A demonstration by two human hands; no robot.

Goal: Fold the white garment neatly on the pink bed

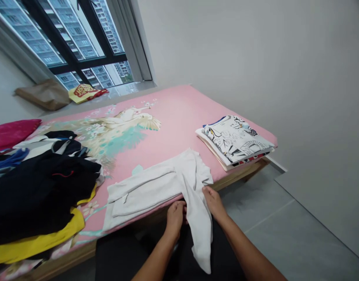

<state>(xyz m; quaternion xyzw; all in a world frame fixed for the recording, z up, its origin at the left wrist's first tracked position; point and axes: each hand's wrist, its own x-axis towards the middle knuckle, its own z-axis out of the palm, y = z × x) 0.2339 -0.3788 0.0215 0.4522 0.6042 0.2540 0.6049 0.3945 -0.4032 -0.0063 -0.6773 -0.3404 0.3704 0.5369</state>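
A white long-sleeved shirt [156, 191] lies along the front edge of the bed, its body folded lengthwise. One sleeve [198, 222] hangs over the edge toward my lap. My left hand [175, 218] is closed at the left side of that sleeve, with its fingertips partly hidden. On the other side, my right hand [213, 201] pinches the shirt near the sleeve's upper part, close to the bed's edge.
A stack of folded clothes [236, 140] with a printed white shirt on top sits at the bed's right corner. Loose dark clothes [41, 191] are heaped at left. A brown paper bag [45, 95] and a yellow bag [84, 93] lie by the window.
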